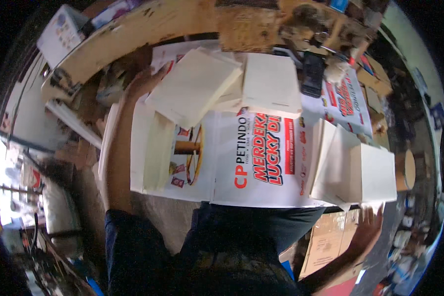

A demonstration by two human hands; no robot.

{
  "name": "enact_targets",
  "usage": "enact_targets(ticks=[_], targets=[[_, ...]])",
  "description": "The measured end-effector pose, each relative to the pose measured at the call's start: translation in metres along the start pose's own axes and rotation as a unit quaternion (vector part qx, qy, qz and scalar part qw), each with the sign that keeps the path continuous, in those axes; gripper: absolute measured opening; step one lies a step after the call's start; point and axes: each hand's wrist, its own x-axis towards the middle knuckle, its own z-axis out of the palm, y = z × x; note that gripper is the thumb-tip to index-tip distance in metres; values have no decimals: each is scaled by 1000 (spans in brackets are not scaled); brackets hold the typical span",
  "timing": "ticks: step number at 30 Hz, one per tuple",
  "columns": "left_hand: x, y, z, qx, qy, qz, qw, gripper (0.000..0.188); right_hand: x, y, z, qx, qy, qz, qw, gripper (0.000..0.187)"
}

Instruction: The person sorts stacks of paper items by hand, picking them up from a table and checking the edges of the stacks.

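At the far left of the table, my left hand (148, 78) reaches past the edge of a tilted white paper pad (197, 86). Its fingers are stretched out and blurred, and whether they touch the pad is hard to tell. Beside that pad lies another thick white pad (271, 81) with a short dark mark near its front edge. Low on the right, my right hand (370, 227) has its fingers extended upward at the lower edge of a white block of paper (378, 172). More white sheets (333, 163) lean next to this block.
A printed banner (222, 172) in white and red covers the table. A dark phone (312, 74) lies at the back right. Beyond the right edge stands a tan cylinder (405, 170), with a cardboard box (328, 241) below. Wooden boards (182, 24) run along the back.
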Motion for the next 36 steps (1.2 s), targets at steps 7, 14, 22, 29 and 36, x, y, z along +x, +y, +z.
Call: enact_targets(ticks=[7,14,22,29,36], targets=[[-62,46,-11,-78,-60,69,993,90,-51,11,125,-293,-26,-341,893,37],[-25,34,10,-37,-91,67,993,93,-116,97,216,-195,-452,-88,866,34],[-87,102,-18,-100,15,22,995,85,-142,133,232,-147,-551,-8,821,24],[-181,92,23,-376,-13,-114,919,84,-112,133,246,18,-488,182,853,64],[-249,16,195,-645,44,7,762,60,-101,59,249,-94,-429,107,892,90]])
